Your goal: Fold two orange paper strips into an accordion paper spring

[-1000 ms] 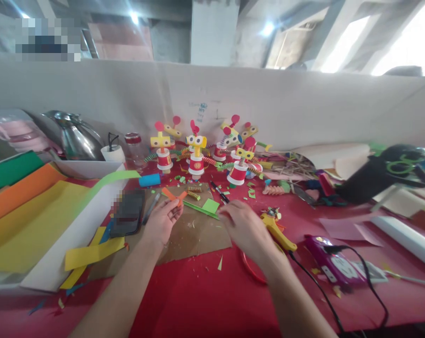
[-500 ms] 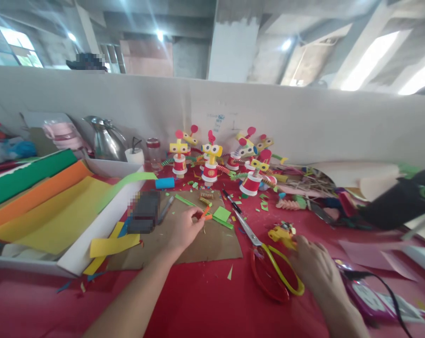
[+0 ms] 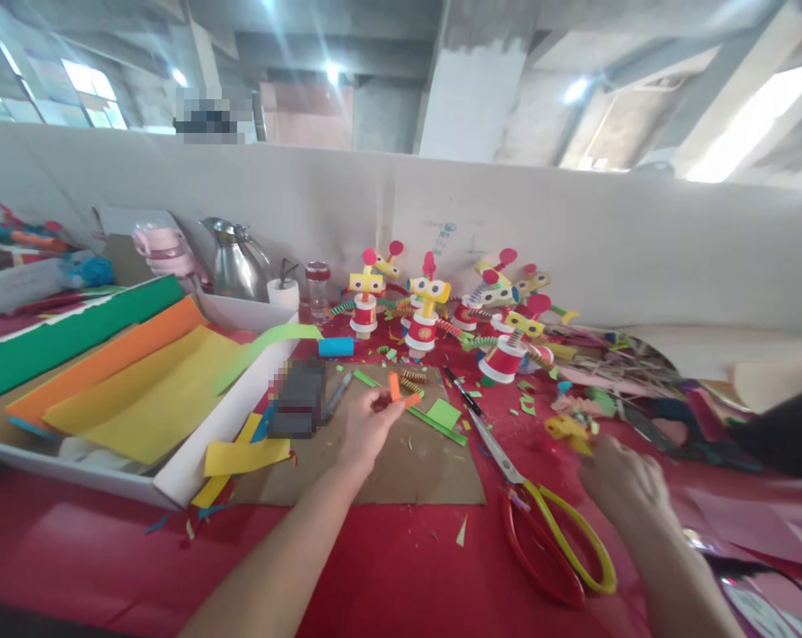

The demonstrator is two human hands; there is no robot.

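My left hand (image 3: 369,429) is closed, pinching a bent orange paper strip (image 3: 395,390) between thumb and fingertips above a brown cardboard sheet (image 3: 414,483). Around it lie coiled paper springs (image 3: 412,381), a green paper square (image 3: 444,414) and a long green strip (image 3: 440,427). On the right, my right hand (image 3: 623,483) has its fingers curled at the end of a small yellow object (image 3: 569,431). Its exact kind is unclear, as the fingers hide part of it. Large scissors (image 3: 513,474) with one red and one yellow handle lie between my hands, blades pointing away.
Several paper-cup robot figures (image 3: 424,332) stand near the white partition (image 3: 294,186). A white box (image 3: 201,443) of coloured paper is at left, near a steel jug (image 3: 237,261) and a glass jar (image 3: 317,292). A pen (image 3: 463,392) and paper scraps litter the red table (image 3: 401,567).
The view has turned left, shifting everything rightward. My right hand has moved the yellow object slightly away from me. My left hand still pinches the orange strip, now more upright.
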